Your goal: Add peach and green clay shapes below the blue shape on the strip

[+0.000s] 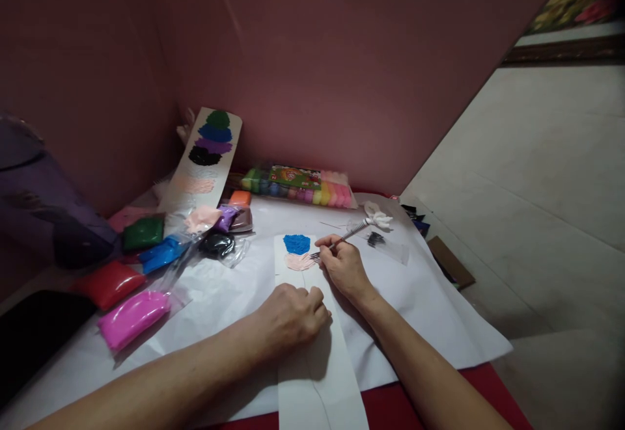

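Observation:
A long white card strip [325, 365] lies in front of me, with a patch of blue clay [297, 243] at its top and a peach clay patch [299, 261] just below. A thin pencil-like line runs down the card. My right hand [346, 267] grips a fork [347, 233] with a striped handle and a white bow-like end; its tines touch the right edge of the peach clay. My left hand [293, 316] rests on the card below the patches, fingers curled in; whatever they may hold is hidden.
Bagged clay in several colours, including pink [134, 318], red [110, 283] and black [218, 246], lies at left. A finished-looking clay-patched card [202, 157] leans behind. A pack of coloured clay [297, 186] lies by the wall. A small clear bag [393, 248] is at right.

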`<state>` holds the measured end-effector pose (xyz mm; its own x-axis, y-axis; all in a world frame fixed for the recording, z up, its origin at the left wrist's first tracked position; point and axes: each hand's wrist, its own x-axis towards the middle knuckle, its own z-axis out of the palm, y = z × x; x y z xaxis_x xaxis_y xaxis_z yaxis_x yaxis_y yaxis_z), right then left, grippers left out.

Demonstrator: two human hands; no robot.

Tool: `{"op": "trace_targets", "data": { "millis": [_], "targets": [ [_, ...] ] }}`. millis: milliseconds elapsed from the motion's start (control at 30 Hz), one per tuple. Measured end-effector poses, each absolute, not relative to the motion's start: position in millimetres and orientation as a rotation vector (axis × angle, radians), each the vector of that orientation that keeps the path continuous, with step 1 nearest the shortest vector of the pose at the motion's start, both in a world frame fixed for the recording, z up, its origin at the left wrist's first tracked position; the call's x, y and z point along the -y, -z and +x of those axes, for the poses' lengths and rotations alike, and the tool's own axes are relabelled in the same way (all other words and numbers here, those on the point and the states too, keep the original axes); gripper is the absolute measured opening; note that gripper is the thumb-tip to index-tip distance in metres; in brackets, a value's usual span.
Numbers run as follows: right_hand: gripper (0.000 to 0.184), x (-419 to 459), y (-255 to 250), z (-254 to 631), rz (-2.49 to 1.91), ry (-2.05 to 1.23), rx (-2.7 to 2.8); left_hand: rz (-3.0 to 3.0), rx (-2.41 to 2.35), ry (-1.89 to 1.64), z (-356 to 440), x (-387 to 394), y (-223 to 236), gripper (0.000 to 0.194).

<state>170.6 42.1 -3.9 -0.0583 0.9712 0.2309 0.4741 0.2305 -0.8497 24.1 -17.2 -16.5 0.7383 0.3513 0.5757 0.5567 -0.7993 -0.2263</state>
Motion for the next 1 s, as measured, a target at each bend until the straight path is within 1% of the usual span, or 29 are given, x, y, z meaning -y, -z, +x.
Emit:
{"op": "trace_targets", "data": {
  "millis": [300,600,1000],
  "targets": [
    [0.015,-39,5,169,-1.376,-0.523,1.800,-2.564,0.708,0.729,24,17,18,0.019],
    [0.018,-35,6,170,-1.334,-0.426,1.903,-2.562,0.708,0.745,24,16,19,0.018],
    [0.016,-31,6,170,-1.237,-0.435,1.605,-2.581,0.717,0.675,23,16,22,0.018]
  ]
}}
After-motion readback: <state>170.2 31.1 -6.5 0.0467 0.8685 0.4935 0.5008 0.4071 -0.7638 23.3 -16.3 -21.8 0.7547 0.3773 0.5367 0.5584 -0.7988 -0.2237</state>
